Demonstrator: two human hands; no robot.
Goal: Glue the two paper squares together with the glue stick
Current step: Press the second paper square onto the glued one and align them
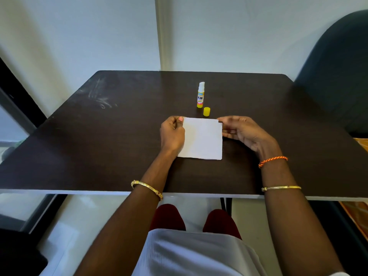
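White paper squares (pixel 202 138) lie stacked in the middle of the dark wooden table (pixel 99 136), the top sheet sitting just off the lower one, whose far right corner peeks out as a small step. At the far left corner, the left hand (pixel 172 134) pinches the paper's edge between thumb and curled fingers, knuckles toward the camera. Over on the right edge, the right hand (pixel 242 130) has its fingers loosely bent and close together, fingertips at the paper's far right corner; whether they pinch the sheet or only touch it, I cannot tell. Just beyond the paper stands the glue stick (pixel 200 95), upright and uncapped, white glue showing at its top. Its yellow cap (pixel 206 111) stands on the table beside it, between the stick and the paper's far edge. Gold bangles ring both wrists, with an orange braided band (pixel 272 160) on the right one. A dark chair (pixel 338 66) stands at the table's far right.
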